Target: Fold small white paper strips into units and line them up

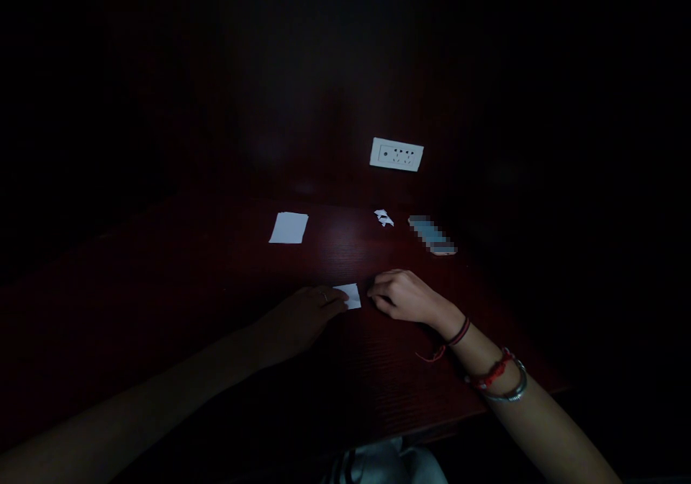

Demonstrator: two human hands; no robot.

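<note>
A small folded white paper (350, 295) lies on the dark red wooden table (216, 304) in front of me. My left hand (302, 315) rests flat on the table with its fingertips pressed on the paper's left edge. My right hand (402, 295) sits just right of the paper with its fingers curled in loosely; nothing shows inside them. Red string bands and a silver bangle circle my right wrist. The scene is very dark.
A white sheet of paper (288, 227) lies farther back on the left. A crumpled white scrap (384, 217) and a phone (432, 235) lie at the back right. A white wall socket (396, 154) is on the dark panel behind.
</note>
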